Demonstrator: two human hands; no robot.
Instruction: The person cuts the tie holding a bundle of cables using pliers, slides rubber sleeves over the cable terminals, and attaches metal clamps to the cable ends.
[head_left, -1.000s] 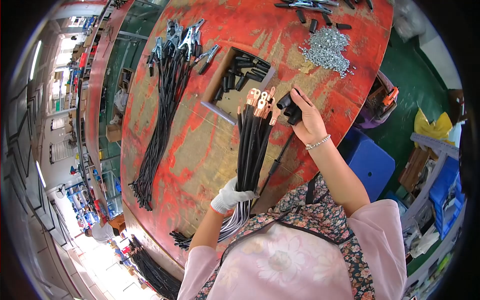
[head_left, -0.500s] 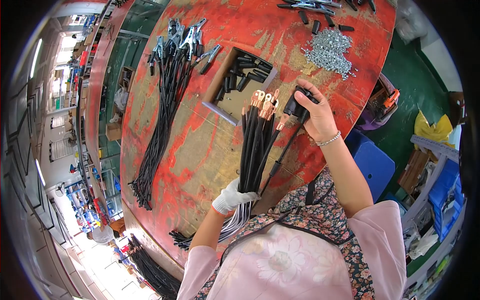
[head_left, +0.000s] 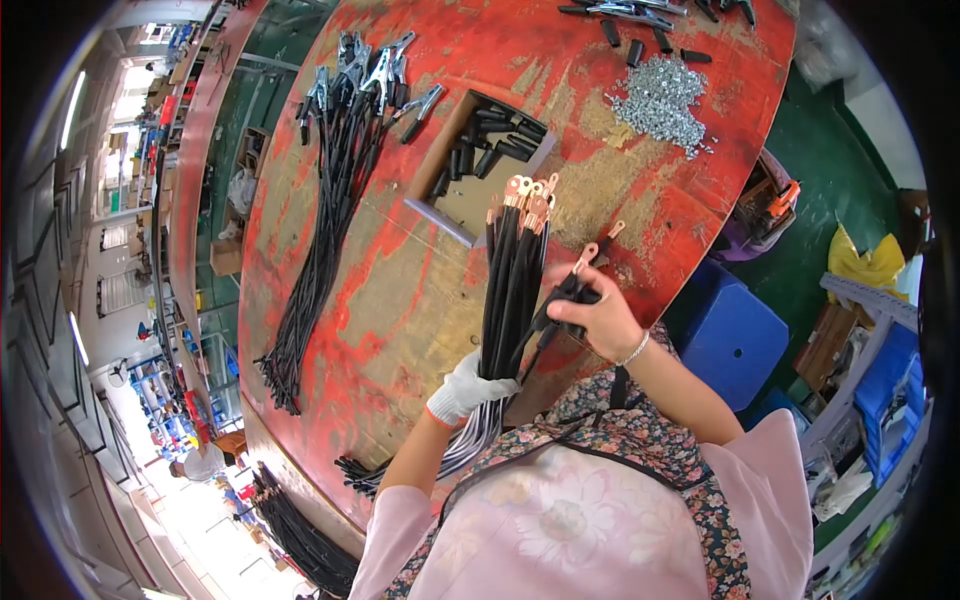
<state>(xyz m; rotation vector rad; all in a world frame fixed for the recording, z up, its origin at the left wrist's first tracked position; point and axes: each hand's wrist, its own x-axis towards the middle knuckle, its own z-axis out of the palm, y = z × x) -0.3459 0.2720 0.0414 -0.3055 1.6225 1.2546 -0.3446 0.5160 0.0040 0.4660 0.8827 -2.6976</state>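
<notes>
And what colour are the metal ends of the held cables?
The metal ends are copper-coloured, best seen in the head view.

A blue stool (head_left: 728, 325) stands on green floor (head_left: 815, 185).

Readable text: none. No label, brand, number or sign can be made out in the head view; background goods (head_left: 160, 395) at left appear too small and blurred for reading.
</notes>
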